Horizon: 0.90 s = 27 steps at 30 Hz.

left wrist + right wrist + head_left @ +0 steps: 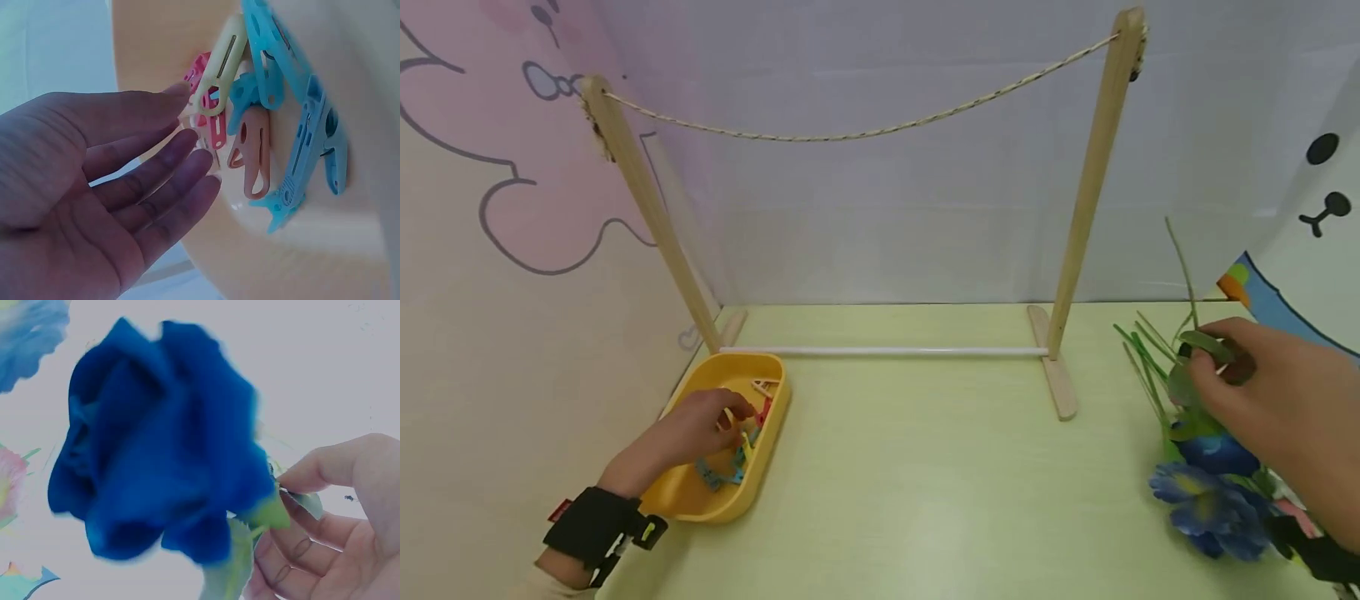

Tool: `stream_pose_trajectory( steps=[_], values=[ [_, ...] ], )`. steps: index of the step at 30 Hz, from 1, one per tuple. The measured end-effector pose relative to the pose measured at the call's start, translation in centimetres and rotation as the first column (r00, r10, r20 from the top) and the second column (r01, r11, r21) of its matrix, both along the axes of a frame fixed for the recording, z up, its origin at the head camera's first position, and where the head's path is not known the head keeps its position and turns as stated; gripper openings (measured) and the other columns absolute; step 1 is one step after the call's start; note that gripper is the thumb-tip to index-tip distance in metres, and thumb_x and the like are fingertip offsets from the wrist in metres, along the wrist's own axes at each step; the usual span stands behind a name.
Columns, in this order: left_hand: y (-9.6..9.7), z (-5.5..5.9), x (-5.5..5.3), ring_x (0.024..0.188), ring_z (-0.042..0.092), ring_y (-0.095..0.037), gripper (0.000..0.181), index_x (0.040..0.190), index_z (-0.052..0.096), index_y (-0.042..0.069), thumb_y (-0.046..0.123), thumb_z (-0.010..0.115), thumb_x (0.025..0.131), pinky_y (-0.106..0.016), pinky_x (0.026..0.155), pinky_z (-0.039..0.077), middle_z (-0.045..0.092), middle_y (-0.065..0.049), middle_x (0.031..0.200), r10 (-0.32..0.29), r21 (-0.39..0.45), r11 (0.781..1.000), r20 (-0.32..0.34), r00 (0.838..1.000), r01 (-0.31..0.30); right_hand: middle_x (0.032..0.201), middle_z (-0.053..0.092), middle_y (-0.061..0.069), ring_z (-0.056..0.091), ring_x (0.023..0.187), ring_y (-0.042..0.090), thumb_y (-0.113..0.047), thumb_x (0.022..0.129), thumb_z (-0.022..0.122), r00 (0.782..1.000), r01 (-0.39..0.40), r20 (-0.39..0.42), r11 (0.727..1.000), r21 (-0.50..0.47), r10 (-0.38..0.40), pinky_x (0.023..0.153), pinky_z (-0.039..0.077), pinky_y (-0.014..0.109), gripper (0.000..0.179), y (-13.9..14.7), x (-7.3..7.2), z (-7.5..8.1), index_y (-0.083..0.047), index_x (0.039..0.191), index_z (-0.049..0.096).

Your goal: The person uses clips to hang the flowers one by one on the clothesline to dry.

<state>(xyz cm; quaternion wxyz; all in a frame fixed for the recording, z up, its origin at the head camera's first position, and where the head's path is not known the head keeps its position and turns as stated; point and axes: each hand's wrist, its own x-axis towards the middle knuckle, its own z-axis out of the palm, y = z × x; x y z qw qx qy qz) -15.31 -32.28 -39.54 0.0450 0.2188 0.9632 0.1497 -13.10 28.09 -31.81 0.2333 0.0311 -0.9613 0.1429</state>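
The blue rose [162,444] was held by the right hand [1281,392]; the left hand [700,425] was loosely spread beside clothespins [259,144].

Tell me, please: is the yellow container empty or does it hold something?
Not empty: coloured clips lie in the yellow container, but bare bottom also shows, so it is only partly filled.

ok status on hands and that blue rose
Left hand at clips in yellow tray. Right hand pinching blue rose by stem. Other flowers close by, possible snag.
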Motion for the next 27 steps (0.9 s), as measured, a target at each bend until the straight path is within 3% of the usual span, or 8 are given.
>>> stream_pose_trajectory(
  steps=[6,12,19,27],
  values=[
    [0.4,-0.3,-0.7,0.072,0.065,-0.017,0.017,0.092,0.073,0.006,0.007,0.08,0.077,-0.036,0.067,0.057,0.07,-0.003,0.083,-0.088,-0.001,0.996,0.006,0.996,0.088,0.066,0.067,0.02,0.051,0.041,0.025,-0.013,0.084,0.067,0.998,-0.034,-0.052,0.999,0.03,0.036,0.03,0.031,0.033,0.024,-1.4,0.9,1.0,0.002,0.103,0.068],
    [0.6,-0.6,-0.6,0.066,0.059,-0.012,0.016,0.084,0.071,0.014,0.009,0.083,0.074,-0.029,0.061,0.056,0.066,0.005,0.075,-0.15,-0.02,0.988,0.019,0.989,0.15,0.078,0.069,0.016,0.062,0.053,0.031,-0.01,0.079,0.069,0.979,-0.119,-0.163,0.993,0.015,0.12,0.031,0.033,0.029,0.017,-2.2,0.6,0.8,-0.001,0.093,0.071],
    [0.4,-0.6,-0.5,0.066,0.056,-0.013,0.023,0.083,0.069,0.014,0.01,0.087,0.069,-0.027,0.06,0.054,0.062,0.006,0.073,-0.166,0.02,0.986,0.081,0.983,0.165,0.092,0.066,0.011,0.064,0.064,0.031,-0.008,0.078,0.067,0.963,-0.188,-0.205,0.98,-0.062,0.172,0.043,0.044,0.038,0.016,-3.4,0.3,-0.1,-0.003,0.094,0.07],
    [-0.4,-0.6,-0.5,0.064,0.052,-0.009,0.022,0.076,0.066,0.015,0.015,0.087,0.07,-0.024,0.058,0.051,0.057,0.008,0.07,-0.137,0.019,0.99,0.072,0.988,0.136,0.081,0.072,0.012,0.065,0.059,0.028,-0.009,0.082,0.065,0.953,-0.248,-0.207,0.962,-0.118,0.22,0.036,0.037,0.029,0.016,-4.5,0.1,-0.3,-0.006,0.097,0.07]
  ],
)
